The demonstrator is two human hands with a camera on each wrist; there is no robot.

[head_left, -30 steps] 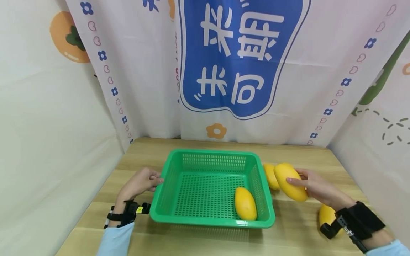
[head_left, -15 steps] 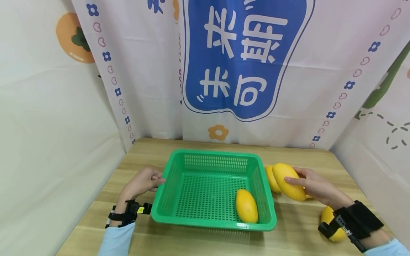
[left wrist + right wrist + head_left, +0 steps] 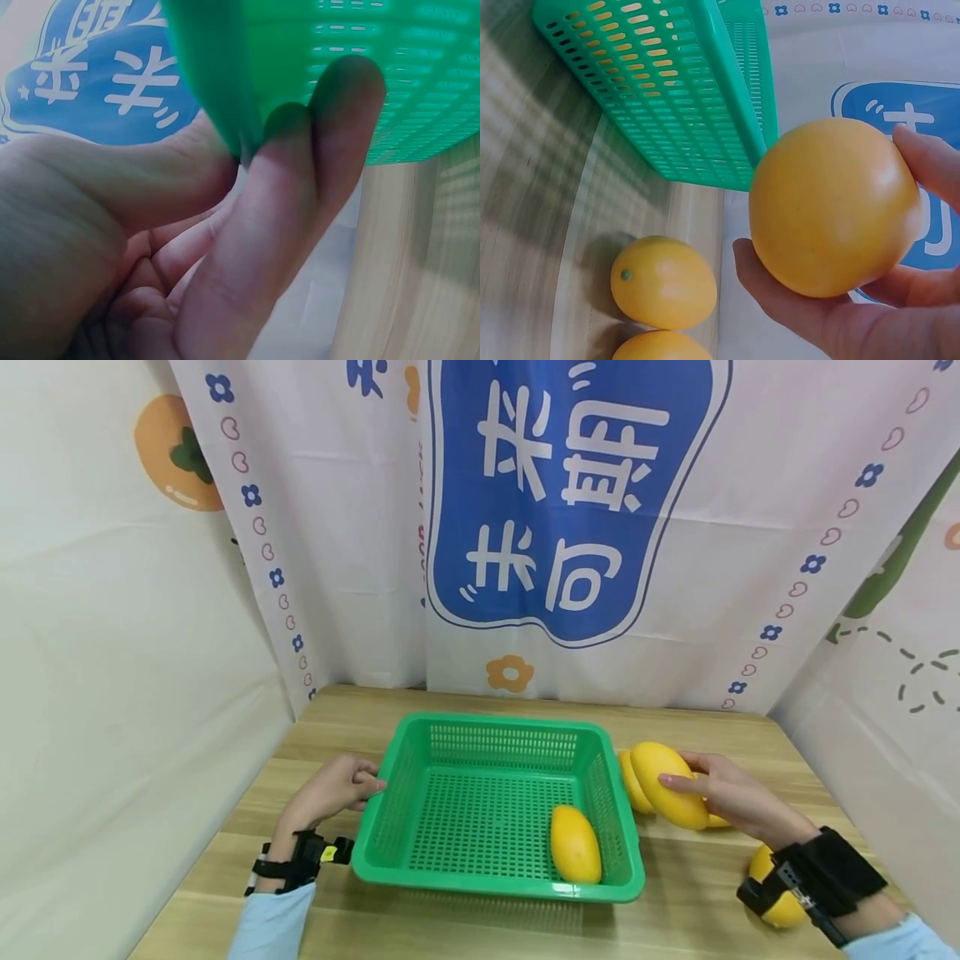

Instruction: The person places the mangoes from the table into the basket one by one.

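Observation:
My left hand (image 3: 337,789) pinches the left rim of a green plastic basket (image 3: 480,887); in the left wrist view the thumb and fingers (image 3: 247,247) close on its edge. My right hand (image 3: 742,797) holds a yellow mango (image 3: 670,785) between thumb and fingers, raised just outside the basket's right wall. Seen from the right wrist, that mango (image 3: 832,206) hides part of the basket's rim (image 3: 731,90). One mango (image 3: 575,845) lies inside the basket, towards its front right corner.
Right of the basket a mango (image 3: 632,783) lies on the wooden table (image 3: 675,910), partly covered by the held one. Another mango (image 3: 717,821) peeks out under the right hand. Near the right wrist lies a further mango (image 3: 783,908). A printed curtain (image 3: 360,568) hangs behind the table.
My right hand has shifted slightly left towards the basket with the mango in its grip. The left hand keeps its hold on the rim.

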